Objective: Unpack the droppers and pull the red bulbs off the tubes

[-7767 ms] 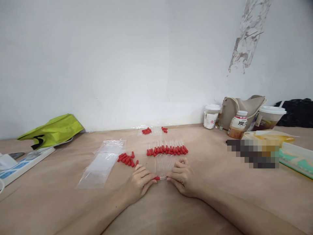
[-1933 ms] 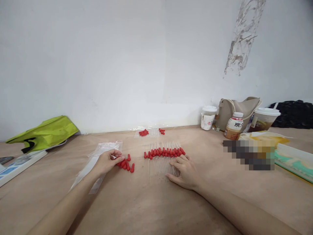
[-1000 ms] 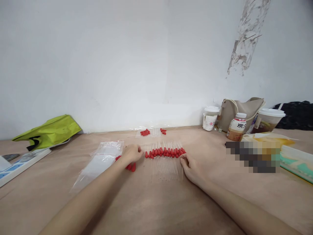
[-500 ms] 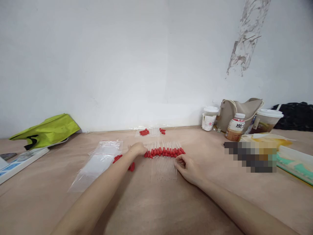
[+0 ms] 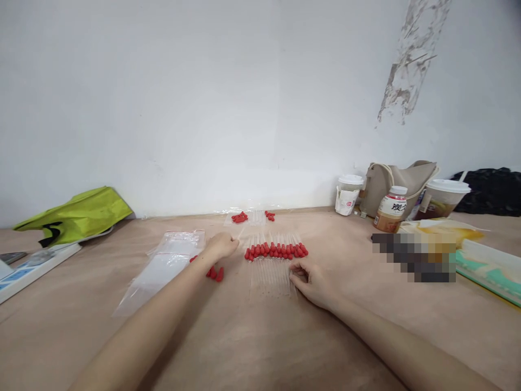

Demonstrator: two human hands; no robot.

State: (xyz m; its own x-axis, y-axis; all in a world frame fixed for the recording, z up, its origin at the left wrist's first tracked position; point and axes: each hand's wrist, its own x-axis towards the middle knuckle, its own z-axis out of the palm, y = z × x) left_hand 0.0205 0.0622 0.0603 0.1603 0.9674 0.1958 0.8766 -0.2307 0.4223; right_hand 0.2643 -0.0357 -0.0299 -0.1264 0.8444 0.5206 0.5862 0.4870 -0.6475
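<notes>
Red-bulbed glass droppers (image 5: 277, 250) lie side by side in a row at the middle of the table, their clear tubes pointing to the wall. Nearer me is a row of bare clear glass tubes (image 5: 268, 279). My left hand (image 5: 222, 246) is closed left of the dropper row, with a thin clear tube sticking out past the fingertips; it looks like a dropper, its bulb hidden by the fingers. Loose red rubber bulbs (image 5: 214, 273) lie partly under my left forearm. My right hand (image 5: 307, 278) pinches a glass tube at the right end of the near row.
Clear zip bags (image 5: 163, 271) lie at left, beside a power strip (image 5: 40, 266) and a yellow-green bag (image 5: 81, 214). More red bulbs (image 5: 240, 217) sit on plastic by the wall. Cups, a bottle (image 5: 391, 210) and a beige handbag (image 5: 402, 182) stand at right.
My left hand has drawn away to the left from the dropper row's left end, with a thin tube now showing at its fingertips. My right hand has barely moved.
</notes>
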